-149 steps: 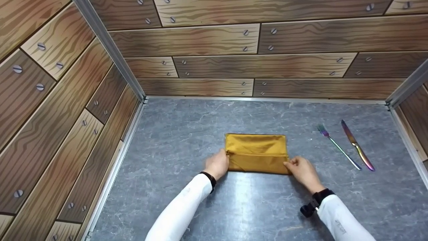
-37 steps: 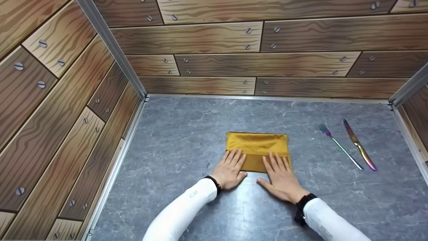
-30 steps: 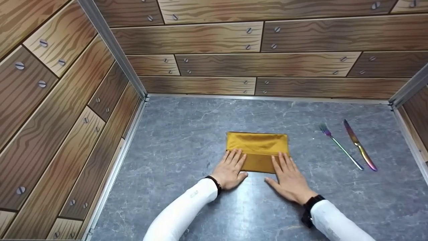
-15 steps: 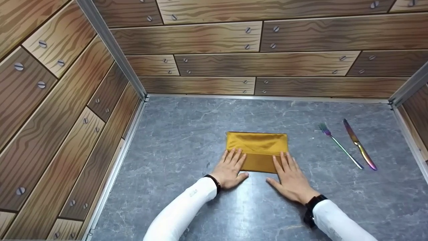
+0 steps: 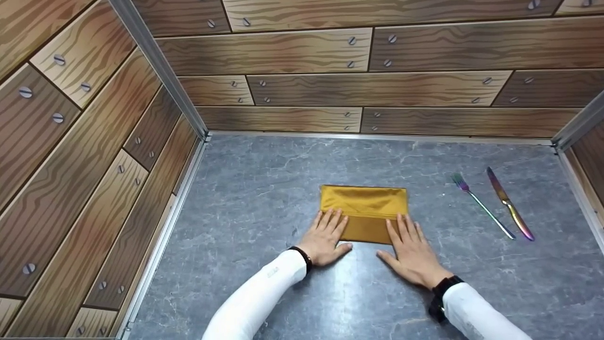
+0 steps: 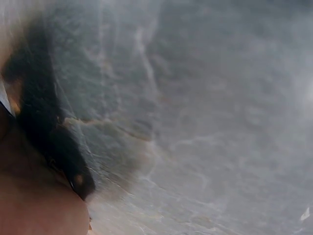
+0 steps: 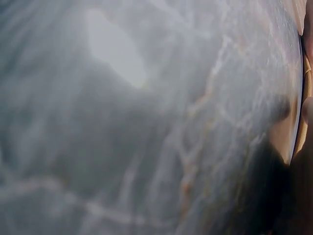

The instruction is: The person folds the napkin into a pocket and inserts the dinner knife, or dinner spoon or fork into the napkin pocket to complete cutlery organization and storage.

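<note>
A folded gold satin napkin [image 5: 364, 200] lies flat on the grey marbled table [image 5: 255, 179] in the head view, with a fold line running across its middle. My left hand [image 5: 323, 242] rests palm down, straight fingers spread over the napkin's near left corner. Over the near right corner, my right hand [image 5: 415, 257] lies the same way. Both thumbs point inward on the table just below the near edge. Mostly tabletop fills the left wrist view, with part of the left hand [image 6: 39, 205] at lower left. In the right wrist view, the napkin [image 7: 306, 73] is a thin strip.
To the right of the napkin lie a rainbow-coloured fork [image 5: 486, 208] and a matching knife [image 5: 508, 203], both slanted. Wood-patterned panels [image 5: 302, 89] wall the table at the back and sides, with metal strips along their base.
Five seconds ago the hands gripped the napkin's left and right sides; now both lie flat on it. The right hand has slid rightward since 1.2 s ago; the left has stayed.
</note>
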Action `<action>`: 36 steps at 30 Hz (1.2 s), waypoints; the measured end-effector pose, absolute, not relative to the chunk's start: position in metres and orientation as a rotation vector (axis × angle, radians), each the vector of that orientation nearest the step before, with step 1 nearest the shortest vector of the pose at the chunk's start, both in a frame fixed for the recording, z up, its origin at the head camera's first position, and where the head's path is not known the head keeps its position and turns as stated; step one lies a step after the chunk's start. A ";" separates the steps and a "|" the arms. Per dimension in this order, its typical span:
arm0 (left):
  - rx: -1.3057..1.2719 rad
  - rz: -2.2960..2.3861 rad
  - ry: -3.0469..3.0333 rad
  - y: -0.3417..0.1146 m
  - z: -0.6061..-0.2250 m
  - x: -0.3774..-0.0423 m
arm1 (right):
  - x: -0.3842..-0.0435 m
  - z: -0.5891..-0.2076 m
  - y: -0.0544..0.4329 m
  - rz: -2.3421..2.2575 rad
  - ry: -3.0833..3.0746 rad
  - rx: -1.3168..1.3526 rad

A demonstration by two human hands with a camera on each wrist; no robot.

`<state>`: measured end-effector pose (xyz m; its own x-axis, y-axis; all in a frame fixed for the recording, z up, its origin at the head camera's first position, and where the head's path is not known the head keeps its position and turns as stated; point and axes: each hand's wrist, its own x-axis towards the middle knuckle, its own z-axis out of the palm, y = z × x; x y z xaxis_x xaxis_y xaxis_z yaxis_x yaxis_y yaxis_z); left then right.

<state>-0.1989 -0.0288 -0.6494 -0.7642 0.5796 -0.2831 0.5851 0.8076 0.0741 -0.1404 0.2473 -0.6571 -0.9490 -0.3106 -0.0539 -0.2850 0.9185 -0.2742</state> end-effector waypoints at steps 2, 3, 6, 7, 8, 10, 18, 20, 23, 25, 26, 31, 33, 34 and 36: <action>0.885 -0.023 2.692 -0.029 -0.648 -0.199 | -0.140 -0.657 0.248 -0.405 2.981 -0.467; 0.884 -0.026 2.687 -0.028 -0.648 -0.199 | -0.140 -0.657 0.248 -0.406 2.981 -0.468; 0.882 -0.022 2.681 -0.028 -0.646 -0.198 | -0.140 -0.657 0.248 -0.408 2.979 -0.471; 0.882 -0.021 2.679 -0.028 -0.645 -0.198 | -0.140 -0.656 0.248 -0.410 2.979 -0.471; 0.881 -0.016 2.680 -0.028 -0.645 -0.198 | -0.140 -0.656 0.248 -0.411 2.979 -0.470; 0.883 0.000 2.686 -0.028 -0.643 -0.197 | -0.140 -0.655 0.248 -0.409 2.976 -0.467; 0.892 0.181 2.687 -0.033 -0.640 -0.203 | -0.144 -0.646 0.249 -0.457 2.930 -0.429; 0.900 0.290 2.718 -0.035 -0.635 -0.208 | -0.147 -0.641 0.251 -0.509 2.944 -0.408; 0.905 0.434 2.810 -0.036 -0.626 -0.217 | -0.155 -0.635 0.253 -0.597 3.021 -0.377; 0.876 0.520 2.886 -0.037 -0.622 -0.223 | -0.162 -0.633 0.254 -0.654 3.094 -0.378; 0.852 0.556 2.917 -0.038 -0.621 -0.227 | -0.166 -0.632 0.254 -0.678 3.130 -0.385; 0.720 0.671 2.988 -0.041 -0.619 -0.242 | -0.182 -0.635 0.259 -0.788 3.264 -0.444; 0.667 0.697 2.986 -0.042 -0.619 -0.248 | -0.189 -0.636 0.261 -0.851 3.271 -0.443; 0.632 0.716 2.980 -0.043 -0.619 -0.250 | -0.192 -0.636 0.263 -0.886 3.257 -0.431; 0.553 0.761 2.956 -0.044 -0.619 -0.255 | -0.198 -0.635 0.266 -0.955 3.204 -0.387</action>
<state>-0.2553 -0.0441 -0.6191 -0.9356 0.3496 0.0495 0.3300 0.8160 0.4745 -0.1977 0.2656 -0.6351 -0.9489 -0.1534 0.2759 -0.2794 0.8147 -0.5081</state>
